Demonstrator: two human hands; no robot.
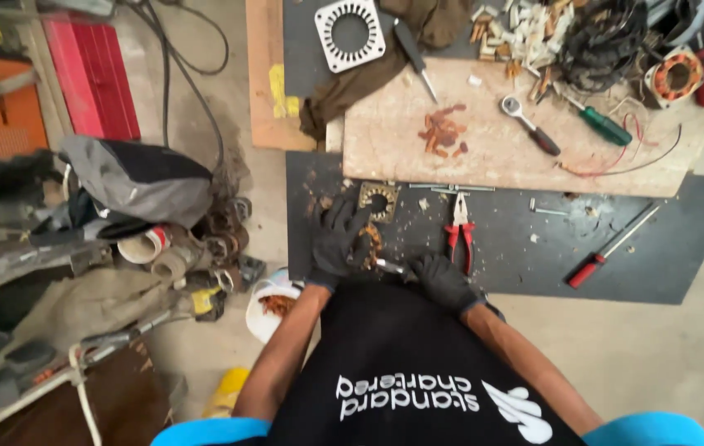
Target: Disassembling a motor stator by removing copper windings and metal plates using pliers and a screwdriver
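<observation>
Seemingly midway, a small motor core (366,246) is gripped on the black mat (657,264) by the gloved left hand (337,239), while a thin metal tool (391,266) is pinched by the right hand (444,282). Copper scraps (443,132) are piled far off; red-handled pliers (460,231) lie just right.

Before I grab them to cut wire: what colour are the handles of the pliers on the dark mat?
Red, on the pliers beside the right hand; head view.
</observation>
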